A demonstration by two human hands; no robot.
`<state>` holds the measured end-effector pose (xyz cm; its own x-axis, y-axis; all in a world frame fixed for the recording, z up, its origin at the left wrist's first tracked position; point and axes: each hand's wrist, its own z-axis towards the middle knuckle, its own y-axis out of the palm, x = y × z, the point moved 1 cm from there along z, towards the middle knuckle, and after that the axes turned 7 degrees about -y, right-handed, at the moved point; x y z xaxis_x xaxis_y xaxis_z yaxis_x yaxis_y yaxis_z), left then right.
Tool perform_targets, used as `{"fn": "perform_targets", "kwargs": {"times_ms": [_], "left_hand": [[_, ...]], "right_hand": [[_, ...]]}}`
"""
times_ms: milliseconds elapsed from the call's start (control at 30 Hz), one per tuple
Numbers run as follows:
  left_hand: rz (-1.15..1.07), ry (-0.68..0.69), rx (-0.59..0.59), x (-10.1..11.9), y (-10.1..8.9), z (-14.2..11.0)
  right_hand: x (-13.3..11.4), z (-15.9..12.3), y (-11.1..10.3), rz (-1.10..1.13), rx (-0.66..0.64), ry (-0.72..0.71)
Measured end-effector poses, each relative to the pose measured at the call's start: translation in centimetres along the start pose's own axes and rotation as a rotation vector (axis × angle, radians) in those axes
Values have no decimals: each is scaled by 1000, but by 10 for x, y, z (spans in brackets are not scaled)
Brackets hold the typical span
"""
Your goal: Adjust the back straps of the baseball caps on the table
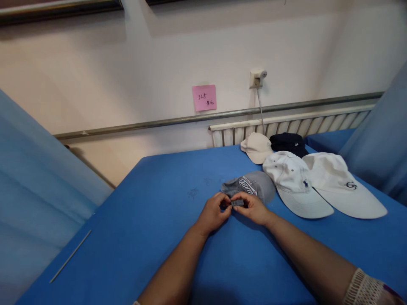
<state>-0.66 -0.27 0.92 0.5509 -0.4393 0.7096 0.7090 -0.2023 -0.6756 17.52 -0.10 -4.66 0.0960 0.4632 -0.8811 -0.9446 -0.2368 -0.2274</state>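
A grey cap (254, 185) with white lettering lies on the blue table (152, 220), its back facing me. My left hand (212, 212) and my right hand (252, 208) meet at the cap's rear edge. Both are closed in a pinch on the cap's dark adjusting strap (237, 203), which shows between the fingertips.
Two white caps (294, 182) (341, 184) lie to the right of the grey one; a beige cap (257, 146) and a dark navy cap (288, 143) sit behind them by the radiator (286, 126). A pink note (204, 97) and a wall plug (257, 78) hang above. Blue fabric flanks both sides.
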Motion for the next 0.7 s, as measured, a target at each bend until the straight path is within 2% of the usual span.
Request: {"fn": "perform_targets", "kwargs": {"times_ms": [233, 400, 567, 700], "left_hand": [[97, 62, -59, 2, 0, 0], [206, 47, -89, 4, 1, -1], [196, 47, -37, 4, 1, 0], [136, 50, -17, 5, -1, 0]], "right_hand": [[0, -1, -2, -68, -11, 48], [-3, -1, 1, -73, -12, 37], [-10, 0, 2, -106, -38, 19], [-8, -1, 1, -140, -13, 25]]}}
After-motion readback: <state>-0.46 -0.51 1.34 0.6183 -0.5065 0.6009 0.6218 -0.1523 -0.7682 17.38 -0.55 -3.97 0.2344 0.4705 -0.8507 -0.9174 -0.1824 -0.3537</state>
